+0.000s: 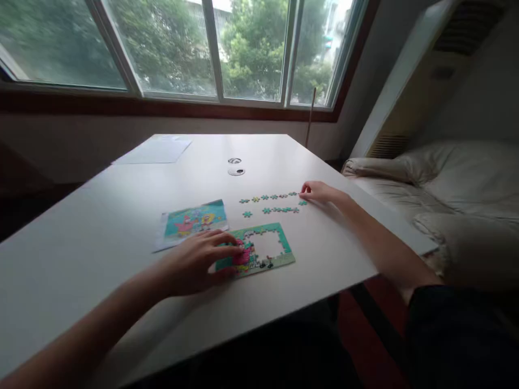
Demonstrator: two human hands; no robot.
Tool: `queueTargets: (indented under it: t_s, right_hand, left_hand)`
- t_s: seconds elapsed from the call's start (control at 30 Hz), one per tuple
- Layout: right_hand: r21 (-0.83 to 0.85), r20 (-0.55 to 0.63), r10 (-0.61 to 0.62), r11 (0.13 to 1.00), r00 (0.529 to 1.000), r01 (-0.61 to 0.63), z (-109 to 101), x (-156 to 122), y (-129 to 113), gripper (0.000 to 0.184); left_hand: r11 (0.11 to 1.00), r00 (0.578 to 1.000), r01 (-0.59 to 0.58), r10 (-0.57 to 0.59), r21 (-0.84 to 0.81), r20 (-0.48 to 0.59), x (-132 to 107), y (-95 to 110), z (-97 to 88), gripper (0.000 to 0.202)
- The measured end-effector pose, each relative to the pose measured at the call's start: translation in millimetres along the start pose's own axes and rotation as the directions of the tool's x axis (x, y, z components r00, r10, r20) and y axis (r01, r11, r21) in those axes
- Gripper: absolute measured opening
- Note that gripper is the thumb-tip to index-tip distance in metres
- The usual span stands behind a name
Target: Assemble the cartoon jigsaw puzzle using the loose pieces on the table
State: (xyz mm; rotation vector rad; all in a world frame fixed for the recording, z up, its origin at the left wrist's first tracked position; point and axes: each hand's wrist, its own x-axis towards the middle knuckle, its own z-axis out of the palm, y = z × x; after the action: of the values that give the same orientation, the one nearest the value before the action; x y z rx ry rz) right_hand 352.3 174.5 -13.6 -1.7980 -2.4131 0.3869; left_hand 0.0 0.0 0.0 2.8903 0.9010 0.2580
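Note:
A partly filled jigsaw puzzle [286,258] lies on the table, with a bare white gap in its middle and right part. Across its left side rests my left hand [206,254], fingers stretched out and apart, touching the assembled pink and yellow part. My right hand [318,191] is at the right end of the far row of loose pieces, thumb and fingertips pinched on a puzzle piece [299,194] that is mostly hidden. Just below those fingertips lies another loose puzzle piece [303,203]. A picture sheet [197,220] with cartoon figures lies behind my left hand.
Loose puzzle pieces [265,210] form two rows beyond the puzzle. Farther off, two round fittings [235,172] are in the white table [121,216]. Papers [152,150] lie at its far left corner. A pale sofa [458,183] stands to the right; windows are ahead.

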Motion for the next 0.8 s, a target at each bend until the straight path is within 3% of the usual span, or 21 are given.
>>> queueTargets:
  t_s: [0.17, 0.33, 0.43, 0.5, 0.6, 0.67, 0.8]
  right_hand:
    - [0.059, 0.067, -0.027, 0.998, 0.997, 0.023, -2.2, -1.7, 0.5, 0.026]
    - [0.119, 0.03, -0.034, 0.992, 0.999, 0.03, -5.2, -4.0, -1.8, 0.023]
    - [0.16, -0.018, -0.062, 0.985, 0.998, 0.064, -11.3, -9.1, -13.4, 0.023]
    - [0.259, -0.043, -0.142, 0.954, 0.989, 0.149, -14.6, -17.6, -30.9, 0.027]
    - [0.472, 0.014, -0.377, 0.819, 0.926, 0.327, -13.2, -38.7, -68.8, 0.027]
    - [0.562, 0.127, -0.485, 0.754, 0.865, 0.34, -7.4, -54.6, -94.8, 0.023]
    - [0.592, 0.286, -0.579, 0.733, 0.763, 0.335, 8.2, -77.2, -128.4, 0.021]
  left_hand:
    - [1.0, 1.0, -0.016, 0.016, -0.007, -0.017, 1.6, -1.1, -1.5, 0.028]
    - [1.0, 0.999, -0.014, 0.014, -0.02, -0.043, 1.5, -2.1, -1.1, 0.028]
    - [0.999, 0.998, -0.022, 0.02, -0.035, -0.059, 2.1, -1.5, -1.2, 0.028]
    - [0.999, 0.999, -0.019, 0.017, -0.038, -0.047, 2.6, -0.5, -1.7, 0.028]
    - [0.999, 0.999, -0.008, 0.007, -0.037, -0.032, 2.7, 0.9, -2.7, 0.027]
    - [0.999, 1.0, -0.005, 0.004, -0.032, -0.031, 2.5, 1.1, -3.2, 0.028]
    - [1.0, 1.0, -0.004, 0.004, -0.015, -0.02, 1.9, 0.2, -3.2, 0.028]
